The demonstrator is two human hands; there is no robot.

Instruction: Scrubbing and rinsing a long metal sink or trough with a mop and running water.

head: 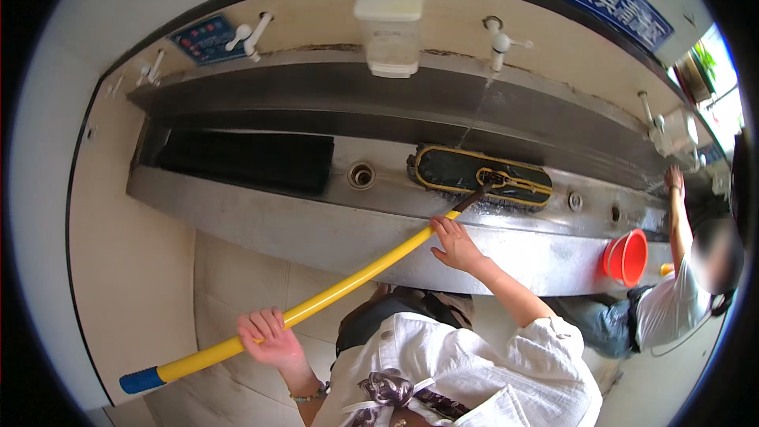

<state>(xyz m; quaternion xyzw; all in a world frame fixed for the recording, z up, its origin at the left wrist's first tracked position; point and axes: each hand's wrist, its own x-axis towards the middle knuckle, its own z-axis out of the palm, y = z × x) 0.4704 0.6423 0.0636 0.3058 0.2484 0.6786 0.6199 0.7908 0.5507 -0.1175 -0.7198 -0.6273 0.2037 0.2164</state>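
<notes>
A flat mop has a yellow pole [350, 286] with a blue end grip [142, 379]. My left hand [270, 337] is wrapped around the lower part of this pole. Farther up, near the dark joint, my right hand [455, 243] curls its fingers over the pole. The mop head [456, 171], dark with yellow edging and a grey fringe, lies flat in a long stainless steel trough sink [237, 201]. From a white wall tap [500, 44] above, a thin stream of water runs down to the far edge of the head.
Left of an open drain hole [361, 175] lies a dark mat or panel [249, 160]. A red bucket [626, 257] rests on the trough's front ledge. At the right, another person [670, 314] reaches into the trough. A white dispenser [389, 29] and another tap [252, 38] project from the wall.
</notes>
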